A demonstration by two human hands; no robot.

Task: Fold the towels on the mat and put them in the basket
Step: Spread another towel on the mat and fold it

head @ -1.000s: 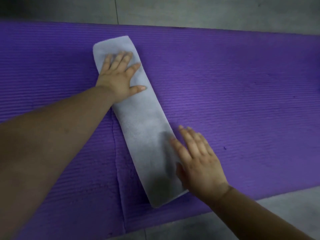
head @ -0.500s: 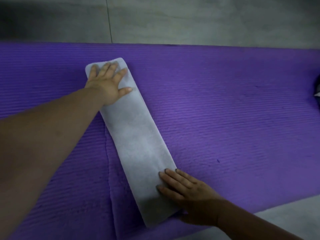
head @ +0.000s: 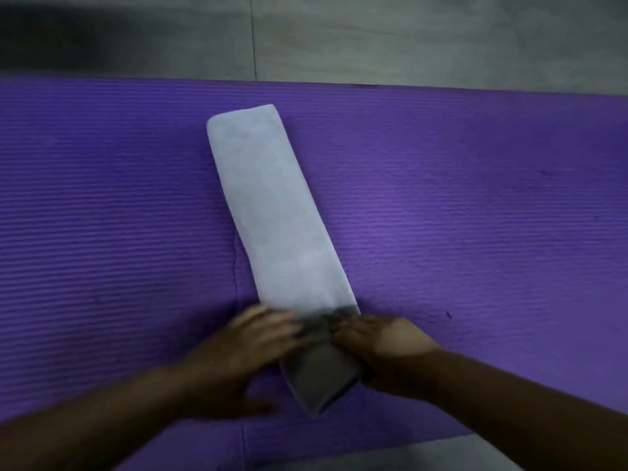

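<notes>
A pale grey towel (head: 278, 212), folded into a long narrow strip, lies slantwise on the purple mat (head: 475, 198). Its near end is in shadow between my two hands. My left hand (head: 251, 345) is motion-blurred, with spread fingers that reach the towel's left edge and the thumb held apart. My right hand (head: 384, 348) is at the right edge of the same end, fingers laid over the top and the thumb hidden beside or under the cloth. The basket is out of view.
Grey tiled floor (head: 373, 35) runs beyond the mat's far edge, and a strip of it (head: 390, 453) shows at the near right. A crease or seam in the mat (head: 235, 266) runs down just left of the towel.
My left hand has left the towel's far end and come down to the near end beside my right hand. The right hand has stayed on the near end.
</notes>
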